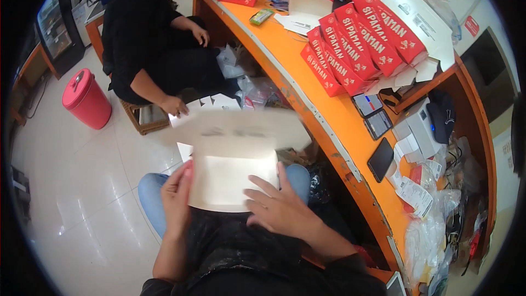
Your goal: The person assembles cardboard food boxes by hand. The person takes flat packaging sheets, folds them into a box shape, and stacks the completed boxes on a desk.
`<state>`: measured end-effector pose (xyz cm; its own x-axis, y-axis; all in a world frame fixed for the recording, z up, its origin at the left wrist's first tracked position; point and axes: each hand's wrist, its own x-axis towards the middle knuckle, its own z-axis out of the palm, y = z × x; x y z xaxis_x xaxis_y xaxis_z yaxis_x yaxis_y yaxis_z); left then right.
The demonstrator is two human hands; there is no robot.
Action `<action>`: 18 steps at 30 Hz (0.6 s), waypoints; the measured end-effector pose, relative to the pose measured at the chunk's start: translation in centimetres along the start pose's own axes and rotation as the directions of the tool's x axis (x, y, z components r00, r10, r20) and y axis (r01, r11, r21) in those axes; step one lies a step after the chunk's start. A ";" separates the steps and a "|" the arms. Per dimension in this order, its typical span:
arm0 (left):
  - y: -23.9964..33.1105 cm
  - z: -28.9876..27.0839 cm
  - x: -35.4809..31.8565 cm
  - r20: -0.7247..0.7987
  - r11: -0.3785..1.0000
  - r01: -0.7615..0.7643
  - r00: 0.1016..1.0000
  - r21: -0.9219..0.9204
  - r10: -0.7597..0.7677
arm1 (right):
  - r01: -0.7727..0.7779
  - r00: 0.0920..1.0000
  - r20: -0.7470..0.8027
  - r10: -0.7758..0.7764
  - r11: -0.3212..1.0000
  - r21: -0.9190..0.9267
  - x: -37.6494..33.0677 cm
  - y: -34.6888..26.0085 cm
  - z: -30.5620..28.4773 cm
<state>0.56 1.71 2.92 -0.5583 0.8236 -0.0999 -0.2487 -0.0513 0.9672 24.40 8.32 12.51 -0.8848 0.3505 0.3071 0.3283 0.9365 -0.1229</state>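
A cardboard food box (230,178) with a pale, bare inside rests over my lap. Its wide lid flap (241,126) stands raised on the far side, smeared by motion. My left hand (176,197) is closed on the box's left wall, thumb and fingers pinching near the corner. Over the right part of the box, my right hand (279,203) has its fingers spread across the inside, with one finger along the right wall. Beyond the flap lie flat white cardboard blanks (213,102), partly hidden by it.
At the left, a person in black (148,49) sits with one hand near the blanks. A pink lidded bin (86,98) stands on the tiles. The orange counter (307,104) holds stacked red boxes (361,44), a phone (381,160), a small printer (422,126) and plastic bags (427,246).
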 end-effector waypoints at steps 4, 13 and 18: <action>3.1 -0.3 -0.3 0.080 0.963 0.078 0.995 -0.258 -0.059 | -0.036 0.991 -0.137 -0.007 0.951 -0.306 -0.7 4.0 -3.6; 1.2 0.0 -1.8 0.199 0.992 0.103 0.976 -0.068 -0.088 | -0.574 0.661 -0.737 -0.143 0.536 -0.619 5.1 14.8 -24.6; 0.2 -0.6 -1.8 0.234 0.990 0.124 0.966 -0.063 -0.106 | -0.713 0.630 -0.769 0.103 0.469 -0.522 5.9 22.0 -28.7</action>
<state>1.03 -0.11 3.20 -0.3280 0.9335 -0.1447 -0.3655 0.0158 0.9307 35.94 31.24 38.68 -0.2697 0.3234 0.9070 0.9572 0.1931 0.2158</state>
